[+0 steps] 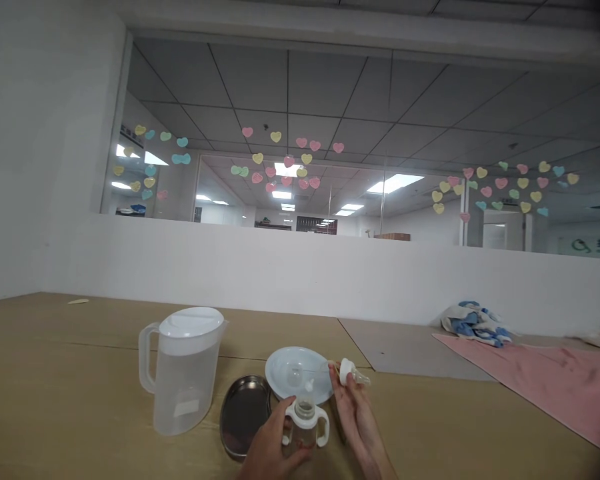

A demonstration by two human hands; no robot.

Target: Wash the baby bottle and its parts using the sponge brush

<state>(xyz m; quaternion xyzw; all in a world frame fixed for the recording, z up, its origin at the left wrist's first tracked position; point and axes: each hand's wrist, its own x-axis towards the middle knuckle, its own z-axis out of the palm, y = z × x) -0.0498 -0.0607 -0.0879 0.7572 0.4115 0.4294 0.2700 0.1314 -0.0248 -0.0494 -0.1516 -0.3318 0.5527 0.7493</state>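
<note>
My left hand (275, 443) is closed around a clear baby bottle (305, 437) with two white side handles. The bottle stands upright with its mouth uncovered. Between the fingers of my right hand (353, 407) is a bottle nipple (354, 373) in a white collar, its clear tip pointing right. Just beyond the bottle lies a pale blue dish (280, 360), with a small clear cap (295, 376) in it. A small white piece (309, 385) shows right above the bottle mouth; I cannot tell whether it touches the bottle.
A lidded translucent pitcher (186, 380) stands to the left. Between it and my left hand lies a dark metal kidney-shaped tray (245, 413). Farther right are a pink cloth (545, 380) and a crumpled blue-and-white cloth (473, 325). A white wall (280, 267) borders the table's back.
</note>
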